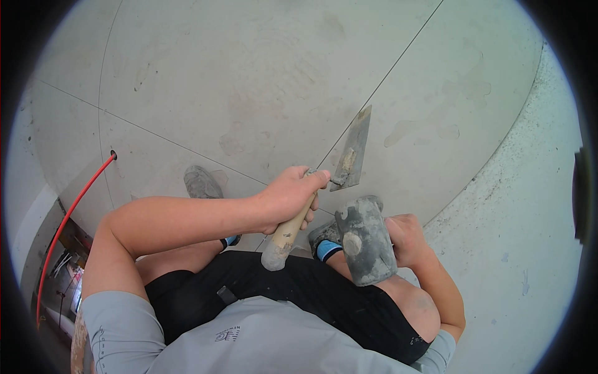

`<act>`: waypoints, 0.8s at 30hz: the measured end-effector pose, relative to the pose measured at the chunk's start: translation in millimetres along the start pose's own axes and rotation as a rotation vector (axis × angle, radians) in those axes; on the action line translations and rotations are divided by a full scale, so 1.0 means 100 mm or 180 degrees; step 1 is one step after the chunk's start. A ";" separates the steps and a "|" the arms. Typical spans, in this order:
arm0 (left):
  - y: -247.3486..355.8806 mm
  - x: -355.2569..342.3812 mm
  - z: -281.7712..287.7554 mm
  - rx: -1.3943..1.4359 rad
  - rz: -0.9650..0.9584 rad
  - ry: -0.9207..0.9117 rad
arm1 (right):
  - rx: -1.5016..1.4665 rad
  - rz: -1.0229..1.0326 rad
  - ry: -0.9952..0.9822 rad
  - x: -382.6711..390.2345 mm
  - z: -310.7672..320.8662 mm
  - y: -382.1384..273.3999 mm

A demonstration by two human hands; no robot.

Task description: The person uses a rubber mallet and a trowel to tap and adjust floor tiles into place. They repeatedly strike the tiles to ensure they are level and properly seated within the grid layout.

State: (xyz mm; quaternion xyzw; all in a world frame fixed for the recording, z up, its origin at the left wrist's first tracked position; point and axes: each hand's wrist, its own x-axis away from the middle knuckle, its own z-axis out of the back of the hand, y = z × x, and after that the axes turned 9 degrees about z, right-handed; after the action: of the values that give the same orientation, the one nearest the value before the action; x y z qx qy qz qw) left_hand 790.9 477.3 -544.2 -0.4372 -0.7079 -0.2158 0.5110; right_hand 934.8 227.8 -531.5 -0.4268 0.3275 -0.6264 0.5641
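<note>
Left hand [288, 198] gripping wooden trowel [352, 151] handle, fingers wrapped tight, blade angling down onto tile joint [398, 59] just beyond knuckles. Right hand [405, 240] clenching rubber mallet [365, 240], head raised beside left hand, ready for tapping floor tiles [249, 75].

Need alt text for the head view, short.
Seen from above, a crouching person's left hand holds a wooden-handled trowel against large grey floor tiles, while the right hand holds a rubber mallet.

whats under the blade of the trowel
The trowel, held in the left hand, has its blade over a joint line between large pale floor tiles. Its top face carries a mortar smear; whatever is beneath the blade is covered.
</note>
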 end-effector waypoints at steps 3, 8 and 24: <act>0.01 0.01 0.00 -0.0031 -0.0014 0.0014 | 0.0012 -0.0155 -0.0037 0.01 0.00 0.04; 0.04 0.03 0.00 -0.0046 0.0016 0.0029 | 0.0014 -0.0125 -0.0147 0.02 0.05 0.00; 0.04 0.03 -0.01 0.0048 0.0019 -0.0030 | 0.0281 -0.0277 -0.0004 0.00 0.02 0.02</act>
State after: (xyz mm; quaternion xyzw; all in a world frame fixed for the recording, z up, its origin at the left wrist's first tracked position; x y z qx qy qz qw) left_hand 794.8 480.2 -541.5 -0.4365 -0.7106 -0.2070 0.5115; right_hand 937.8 227.6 -532.8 -0.4157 0.2804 -0.6639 0.5548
